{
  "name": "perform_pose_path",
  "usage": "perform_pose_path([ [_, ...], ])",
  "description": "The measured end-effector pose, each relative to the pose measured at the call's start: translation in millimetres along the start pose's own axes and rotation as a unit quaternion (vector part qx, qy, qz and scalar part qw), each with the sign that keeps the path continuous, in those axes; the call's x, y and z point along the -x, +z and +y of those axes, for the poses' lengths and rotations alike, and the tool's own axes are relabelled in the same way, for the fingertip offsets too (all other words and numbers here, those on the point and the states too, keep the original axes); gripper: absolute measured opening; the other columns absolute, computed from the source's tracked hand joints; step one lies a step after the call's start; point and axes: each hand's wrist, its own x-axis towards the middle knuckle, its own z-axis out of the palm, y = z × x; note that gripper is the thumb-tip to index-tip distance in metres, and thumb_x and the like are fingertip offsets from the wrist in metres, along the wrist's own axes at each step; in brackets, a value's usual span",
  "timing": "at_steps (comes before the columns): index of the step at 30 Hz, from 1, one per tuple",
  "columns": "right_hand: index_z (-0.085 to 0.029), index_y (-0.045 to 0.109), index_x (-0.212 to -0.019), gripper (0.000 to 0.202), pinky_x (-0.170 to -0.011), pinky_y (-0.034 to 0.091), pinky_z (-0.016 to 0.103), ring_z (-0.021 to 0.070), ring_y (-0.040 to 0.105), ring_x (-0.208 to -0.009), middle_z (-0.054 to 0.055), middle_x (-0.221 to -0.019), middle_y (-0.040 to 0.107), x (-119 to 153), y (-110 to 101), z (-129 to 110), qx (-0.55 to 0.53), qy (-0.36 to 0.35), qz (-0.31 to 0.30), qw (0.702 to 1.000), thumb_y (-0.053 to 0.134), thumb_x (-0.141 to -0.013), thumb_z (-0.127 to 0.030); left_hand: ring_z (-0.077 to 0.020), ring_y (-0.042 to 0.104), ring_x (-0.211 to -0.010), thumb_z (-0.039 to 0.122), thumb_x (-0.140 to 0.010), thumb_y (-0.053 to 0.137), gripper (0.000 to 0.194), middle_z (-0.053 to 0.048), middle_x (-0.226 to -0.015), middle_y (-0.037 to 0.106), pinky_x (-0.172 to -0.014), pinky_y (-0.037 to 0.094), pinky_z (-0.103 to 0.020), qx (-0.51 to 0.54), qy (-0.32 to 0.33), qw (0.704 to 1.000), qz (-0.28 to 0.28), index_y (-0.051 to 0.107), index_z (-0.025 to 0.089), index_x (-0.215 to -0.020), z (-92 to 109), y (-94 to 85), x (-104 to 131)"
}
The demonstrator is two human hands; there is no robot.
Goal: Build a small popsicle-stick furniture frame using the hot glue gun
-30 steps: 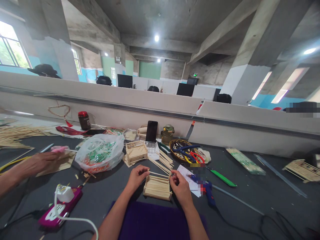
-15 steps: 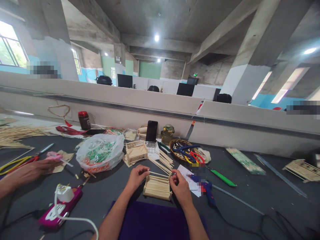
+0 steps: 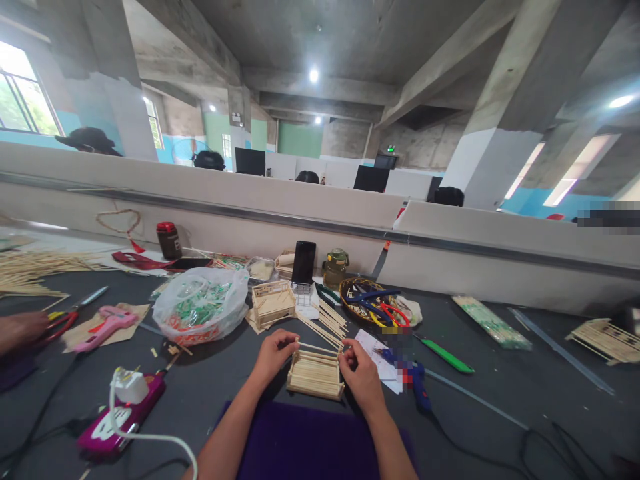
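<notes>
A small box-like frame of bamboo sticks [image 3: 315, 379] stands on the dark table in front of me, close to a purple mat [image 3: 305, 440]. Along its far upper side runs a thin stick [image 3: 320, 349]. My left hand [image 3: 274, 360] pinches the left end of that stick. At the opposite end, the fingertips of my right hand [image 3: 361, 372] are closed on the stick at the frame's corner. Loose sticks [image 3: 327, 323] lie just beyond, beside a second stick model [image 3: 273, 303]. A blue glue gun [image 3: 419, 387] rests right of my right hand.
A co-worker's hand [image 3: 23, 331] is at the left, near red-handled scissors [image 3: 63, 323] and a pink glue gun [image 3: 106, 328]. Around the table are a plastic bag [image 3: 200, 307], a power strip [image 3: 125, 417], a basket of tools [image 3: 367, 303] and a green cutter [image 3: 447, 355].
The co-worker's hand has let go of the pink glue gun and moved left to the scissors. My two hands and the stick frame look almost unchanged.
</notes>
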Motion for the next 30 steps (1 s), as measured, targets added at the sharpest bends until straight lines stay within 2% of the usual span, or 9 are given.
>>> perform_pose_path([
  [8,-0.019,0.056,-0.104,0.028,-0.068,0.047,0.026,0.0151,0.058,-0.066,0.000,-0.071,0.059,0.2,-1.3,-3.0,-0.003,0.009,-0.007,1.000,0.050,-0.081,-0.035,-0.0174,0.059,-0.071,0.036,-0.070,0.067,0.024,-0.008,-0.083,0.068,-0.066,0.044,-0.026,-0.007,0.002,1.000,-0.003,0.074,0.015,-0.081,-0.7,-0.3,0.0],
  [12,-0.021,0.053,-0.094,0.019,-0.065,0.046,0.025,0.0141,0.057,-0.064,-0.001,-0.071,0.059,0.6,-2.9,-4.9,-0.009,0.017,-0.005,1.000,0.051,-0.081,-0.035,-0.0175,0.060,-0.071,0.036,-0.070,0.067,0.024,-0.008,-0.081,0.068,-0.066,0.044,-0.026,-0.002,0.001,1.000,-0.003,0.074,0.015,-0.080,-0.4,-0.2,0.1],
  [17,-0.021,0.052,-0.077,0.016,-0.062,0.044,0.024,0.0138,0.053,-0.064,-0.001,-0.068,0.057,1.1,-4.5,-6.4,0.006,-0.022,-0.010,1.000,0.049,-0.083,-0.035,-0.0173,0.059,-0.070,0.035,-0.068,0.068,0.024,-0.007,-0.080,0.068,-0.066,0.044,-0.026,0.000,-0.004,1.000,0.001,0.074,0.015,-0.079,4.1,-0.3,0.7],
  [30,-0.019,0.064,-0.088,0.022,-0.068,0.047,0.028,0.0168,0.057,-0.071,0.006,-0.080,0.063,-0.4,-7.8,-4.8,-0.001,-0.084,-0.007,0.996,0.047,-0.086,-0.032,-0.0171,0.059,-0.070,0.035,-0.067,0.069,0.024,-0.007,-0.080,0.068,-0.066,0.044,-0.026,0.010,-0.008,1.000,0.004,0.074,0.015,-0.078,1.2,0.3,-0.2],
])
